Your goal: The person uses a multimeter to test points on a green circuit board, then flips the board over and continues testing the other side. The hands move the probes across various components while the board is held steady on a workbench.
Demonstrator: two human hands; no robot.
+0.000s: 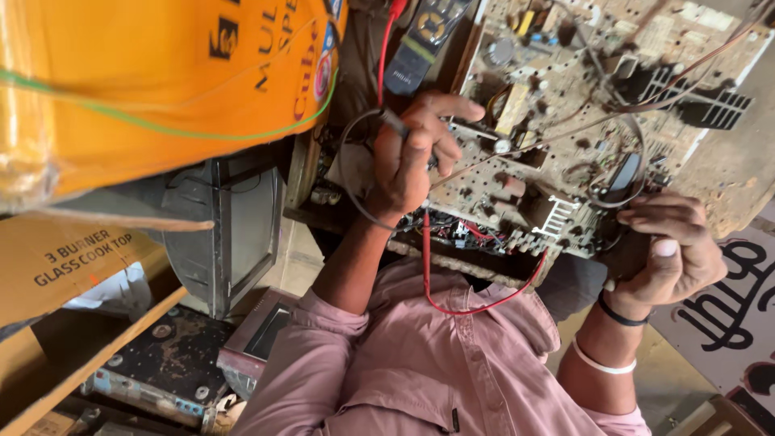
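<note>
My left hand is closed around a thin black test probe, whose tip points at a large dusty circuit board packed with components. A red lead and a black lead loop from this hand; the red one runs up towards a dark multimeter lying at the board's upper left. My right hand, with a black band and a white band on the wrist, grips the board's lower right edge beside a finned heat sink.
An orange carton tied with green string fills the upper left, above a brown cardboard box. A grey television casing and a smaller flat device stand at lower left. My pink shirt fills the bottom.
</note>
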